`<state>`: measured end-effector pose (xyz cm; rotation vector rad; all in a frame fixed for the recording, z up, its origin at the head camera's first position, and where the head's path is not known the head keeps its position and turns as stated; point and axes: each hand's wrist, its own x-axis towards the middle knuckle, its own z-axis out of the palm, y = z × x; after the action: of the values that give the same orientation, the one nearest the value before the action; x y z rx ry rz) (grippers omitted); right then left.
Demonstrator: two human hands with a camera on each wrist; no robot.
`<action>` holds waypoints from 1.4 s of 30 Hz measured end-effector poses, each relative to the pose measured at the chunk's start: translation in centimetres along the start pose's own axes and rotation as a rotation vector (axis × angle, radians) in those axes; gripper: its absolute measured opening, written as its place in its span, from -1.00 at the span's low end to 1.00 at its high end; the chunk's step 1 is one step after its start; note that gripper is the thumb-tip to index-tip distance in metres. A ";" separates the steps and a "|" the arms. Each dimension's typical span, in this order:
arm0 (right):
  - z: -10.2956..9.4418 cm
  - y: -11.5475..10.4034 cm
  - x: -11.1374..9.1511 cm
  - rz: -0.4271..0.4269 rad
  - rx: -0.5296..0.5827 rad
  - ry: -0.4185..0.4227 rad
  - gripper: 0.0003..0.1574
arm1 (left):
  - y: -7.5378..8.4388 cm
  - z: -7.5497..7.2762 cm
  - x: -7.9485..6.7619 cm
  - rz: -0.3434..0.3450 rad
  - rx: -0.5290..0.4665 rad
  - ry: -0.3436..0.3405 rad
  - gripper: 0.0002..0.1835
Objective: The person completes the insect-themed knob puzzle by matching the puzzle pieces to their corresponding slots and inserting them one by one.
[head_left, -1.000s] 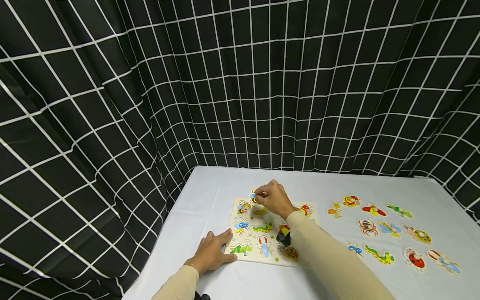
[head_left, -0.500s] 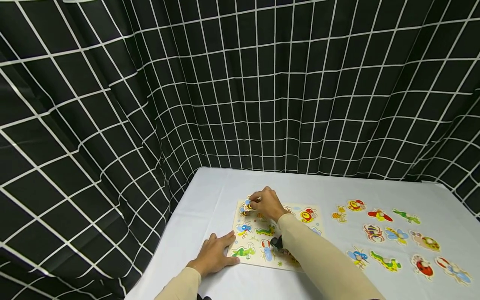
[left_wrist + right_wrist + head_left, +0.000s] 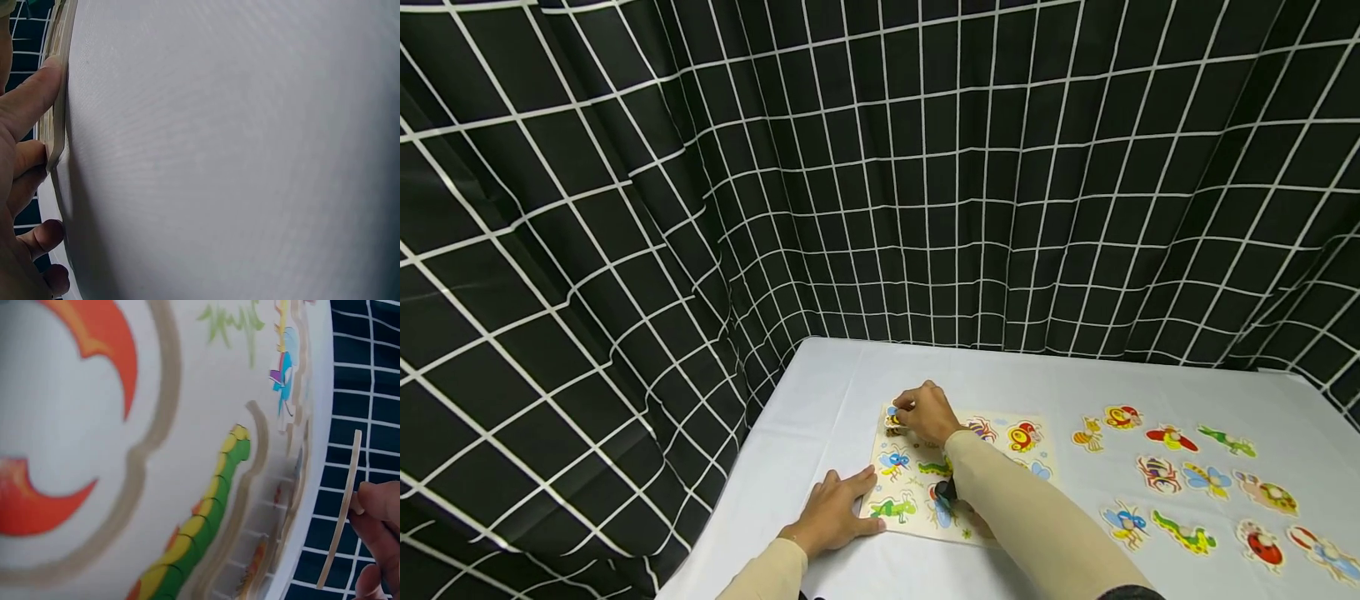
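A flat wooden puzzle board (image 3: 917, 524) printed with insects lies on the white table. My right hand (image 3: 927, 414) pinches a bee puzzle piece (image 3: 892, 417) over the board's back left corner, where the piece overlaps the printed bee. In the right wrist view that piece (image 3: 339, 525) shows edge-on as a thin strip, with thumb and fingers at its small knob. My left hand (image 3: 835, 512) rests at the front left corner of the board, fingers spread. The left wrist view has its thumb (image 3: 44, 87) against the board's layered edge.
Several loose insect pieces lie right of the board, among them a ladybug (image 3: 1261, 546), a caterpillar (image 3: 1183, 532), a spider (image 3: 1158, 474) and a grasshopper (image 3: 1227, 440). Black curtains (image 3: 940, 208) with white grid lines stand behind the table and at its sides.
My right hand has brought the bee piece from above the board's back edge forward and left over the printed bee. My left hand keeps its place at the corner; the head view has shifted slightly.
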<state>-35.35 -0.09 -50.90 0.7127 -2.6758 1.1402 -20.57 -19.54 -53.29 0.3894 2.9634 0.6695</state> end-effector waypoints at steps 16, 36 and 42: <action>0.6 0.1 0.1 0.025 -0.050 -0.022 -0.89 | 0.2 -0.3 0.1 -0.007 -0.017 -0.009 -0.12; 2.1 1.0 -0.6 0.016 -0.065 -0.032 -0.89 | -0.2 0.4 -0.2 -0.010 -0.037 -0.019 -0.10; 2.1 0.8 -0.4 0.011 -0.069 -0.013 -0.89 | -0.2 0.2 -0.1 -0.010 -0.020 -0.015 -0.11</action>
<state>-35.26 -0.91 -53.04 0.6974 -2.7179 1.0439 -20.44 -19.62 -53.55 0.3765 2.9400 0.6917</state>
